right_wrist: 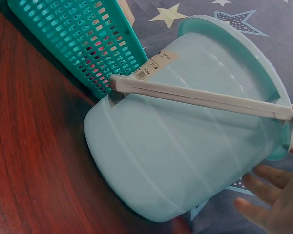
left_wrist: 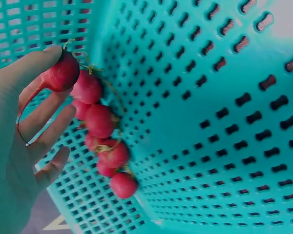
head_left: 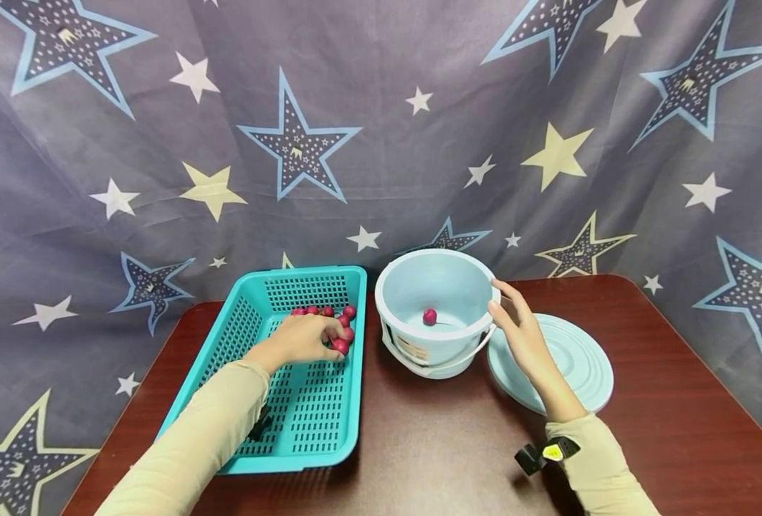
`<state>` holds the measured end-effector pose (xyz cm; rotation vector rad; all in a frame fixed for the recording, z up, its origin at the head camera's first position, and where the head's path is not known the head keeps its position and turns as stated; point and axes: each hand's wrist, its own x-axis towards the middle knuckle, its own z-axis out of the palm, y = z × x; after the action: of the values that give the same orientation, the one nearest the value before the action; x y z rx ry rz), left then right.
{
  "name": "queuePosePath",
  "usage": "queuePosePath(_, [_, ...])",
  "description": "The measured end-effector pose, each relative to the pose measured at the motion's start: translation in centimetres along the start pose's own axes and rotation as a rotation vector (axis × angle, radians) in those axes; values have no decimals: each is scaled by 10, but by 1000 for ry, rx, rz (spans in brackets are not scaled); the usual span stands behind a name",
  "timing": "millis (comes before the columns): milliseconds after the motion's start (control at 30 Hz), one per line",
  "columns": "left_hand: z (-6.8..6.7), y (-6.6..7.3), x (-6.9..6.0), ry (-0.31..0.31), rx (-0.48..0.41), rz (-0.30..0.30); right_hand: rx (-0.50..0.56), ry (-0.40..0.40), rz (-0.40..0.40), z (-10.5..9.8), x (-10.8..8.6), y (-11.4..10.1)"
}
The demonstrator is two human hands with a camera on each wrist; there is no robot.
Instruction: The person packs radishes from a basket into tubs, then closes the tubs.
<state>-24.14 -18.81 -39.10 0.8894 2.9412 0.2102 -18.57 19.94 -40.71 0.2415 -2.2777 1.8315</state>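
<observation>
My left hand [head_left: 303, 338] reaches into the turquoise basket [head_left: 363, 401] and pinches a red radish [left_wrist: 63, 72] between thumb and fingers. Its thin root hangs across the palm in the left wrist view. Several other radishes [left_wrist: 98, 121] lie in a row along the basket's far corner and side. Beside the basket stands a light blue bucket [head_left: 439, 351], upright, with a single radish [head_left: 429, 317] on its bottom. At the bucket's right rim, my right hand [head_left: 524, 333] holds on with thumb and forefinger, while the other fingers spread loosely near the wall in the right wrist view.
A round light blue lid [head_left: 587, 365] lies flat on the dark red wooden table [head_left: 432, 437], right of the bucket. The bucket's white handle [right_wrist: 200, 97] hangs down its near side. Behind the table hangs a grey curtain [head_left: 381, 143] with stars.
</observation>
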Motion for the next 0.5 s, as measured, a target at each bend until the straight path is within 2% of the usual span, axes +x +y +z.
queuePosePath(200, [-15,9,-7,46,-43,18,20,-2,-6,2,0,-1])
queuePosePath(500, [-44,21,-14,205,-88,52,23,14,-10,3,-1,-1])
